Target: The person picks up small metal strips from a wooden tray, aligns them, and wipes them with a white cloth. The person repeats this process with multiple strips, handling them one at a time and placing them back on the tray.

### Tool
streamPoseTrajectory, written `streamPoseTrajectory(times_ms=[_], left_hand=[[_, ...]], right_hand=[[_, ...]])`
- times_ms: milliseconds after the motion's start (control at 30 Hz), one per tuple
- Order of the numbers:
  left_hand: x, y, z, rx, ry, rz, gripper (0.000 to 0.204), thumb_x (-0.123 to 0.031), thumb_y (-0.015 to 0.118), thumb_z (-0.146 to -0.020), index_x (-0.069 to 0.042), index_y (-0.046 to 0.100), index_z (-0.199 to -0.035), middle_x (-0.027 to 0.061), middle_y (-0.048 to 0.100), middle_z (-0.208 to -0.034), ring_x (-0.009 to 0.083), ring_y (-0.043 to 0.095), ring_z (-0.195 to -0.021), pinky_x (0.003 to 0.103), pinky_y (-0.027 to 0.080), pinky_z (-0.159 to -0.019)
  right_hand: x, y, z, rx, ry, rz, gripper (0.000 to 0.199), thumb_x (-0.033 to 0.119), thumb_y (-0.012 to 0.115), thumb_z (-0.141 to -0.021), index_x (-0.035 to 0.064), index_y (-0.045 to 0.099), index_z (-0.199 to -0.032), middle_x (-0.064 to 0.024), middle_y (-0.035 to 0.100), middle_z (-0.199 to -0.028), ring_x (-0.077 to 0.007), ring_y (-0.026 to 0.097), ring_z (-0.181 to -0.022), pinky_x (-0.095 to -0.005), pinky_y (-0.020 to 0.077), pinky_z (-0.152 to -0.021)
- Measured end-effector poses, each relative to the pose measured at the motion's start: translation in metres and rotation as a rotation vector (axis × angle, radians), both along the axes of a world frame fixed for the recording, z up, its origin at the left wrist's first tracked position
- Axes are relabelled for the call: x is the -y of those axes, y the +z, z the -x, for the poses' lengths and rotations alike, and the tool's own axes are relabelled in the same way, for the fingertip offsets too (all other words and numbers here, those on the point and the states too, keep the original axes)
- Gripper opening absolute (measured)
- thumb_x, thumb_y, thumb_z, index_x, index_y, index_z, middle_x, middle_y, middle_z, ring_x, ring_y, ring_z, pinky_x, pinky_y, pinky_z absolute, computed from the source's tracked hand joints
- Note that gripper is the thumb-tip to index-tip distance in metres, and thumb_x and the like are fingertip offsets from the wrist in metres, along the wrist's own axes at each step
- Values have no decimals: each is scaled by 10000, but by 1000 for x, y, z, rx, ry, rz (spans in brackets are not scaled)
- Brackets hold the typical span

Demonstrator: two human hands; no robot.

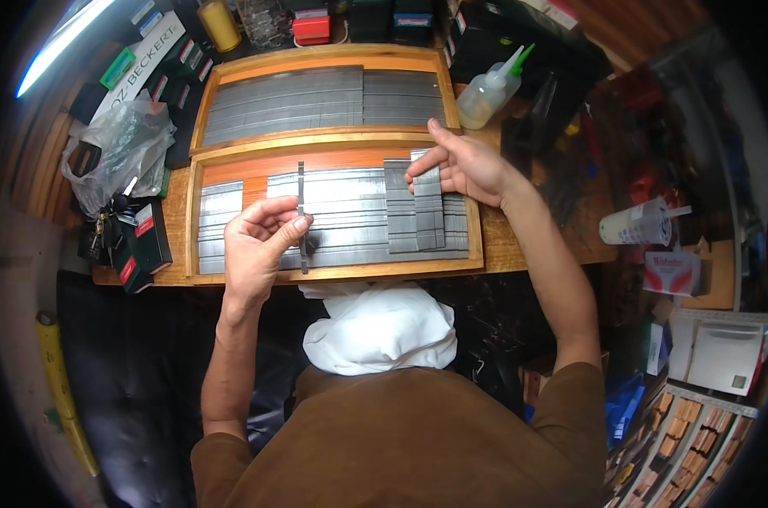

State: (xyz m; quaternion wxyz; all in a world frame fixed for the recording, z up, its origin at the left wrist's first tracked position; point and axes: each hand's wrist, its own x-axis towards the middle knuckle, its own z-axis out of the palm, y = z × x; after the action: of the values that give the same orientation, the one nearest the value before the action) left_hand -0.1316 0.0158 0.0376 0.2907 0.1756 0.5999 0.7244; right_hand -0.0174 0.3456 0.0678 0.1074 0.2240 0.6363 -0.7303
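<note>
My left hand (263, 241) is closed in a pinch round a narrow bundle of thin metal needles (302, 182), held upright over the near wooden tray (384, 269). Rows of similar flat grey needles (341, 207) line that tray, with a bare orange strip along its far side and a gap at the left. Over the tray's right part, my right hand (473, 169) is open, thumb and fingers apart. Its fingertips are at the upper part of a raised needle stack (429, 207); whether they touch it I cannot tell. Another raised stack (398, 224) lies beside it.
Behind stands a second wooden tray (324, 54) of needles. Squeeze bottles (485, 97) are to its right; a plastic bag (121, 148) and dark boxes (142, 245) are at the left. A drink cup (634, 224) sits far right. White cloth (379, 330) lies near my lap.
</note>
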Motion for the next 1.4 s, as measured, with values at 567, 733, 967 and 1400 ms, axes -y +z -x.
streamPoseTrajectory(times_ms=[567,733,967,1400], left_hand=[[0,-2,6,61,10,-64,381,-2,794,-934,57,651,-1283,126,782,-992,136,728,-846,250,570,-725],[-22,7,0,98,-21,2,389,-3,800,-925,56,651,-1279,118,779,-976,129,719,-831,244,559,-715],[-92,18,-19,129,-115,87,424,13,813,-895,71,636,-1276,97,779,-939,111,702,-773,231,546,-666],[-109,1,-31,-59,-116,199,280,-66,764,-974,59,662,-1203,95,768,-891,112,698,-750,243,557,-655]], right_hand=[[22,13,-19,-106,3,-622,515,413,670,-1049,-86,745,-1153,-174,763,-1004,-234,731,-910,-365,585,-816],[35,38,-32,-137,-134,-904,411,283,720,-1024,-94,713,-1186,-163,768,-994,-204,742,-913,-340,601,-814],[43,26,-4,-211,-108,-492,394,190,768,-993,-80,658,-1258,-126,761,-1036,-152,739,-902,-271,608,-739],[37,-5,13,-99,-125,-336,320,15,772,-939,-146,647,-1186,-141,759,-938,-138,725,-744,-253,614,-631]])
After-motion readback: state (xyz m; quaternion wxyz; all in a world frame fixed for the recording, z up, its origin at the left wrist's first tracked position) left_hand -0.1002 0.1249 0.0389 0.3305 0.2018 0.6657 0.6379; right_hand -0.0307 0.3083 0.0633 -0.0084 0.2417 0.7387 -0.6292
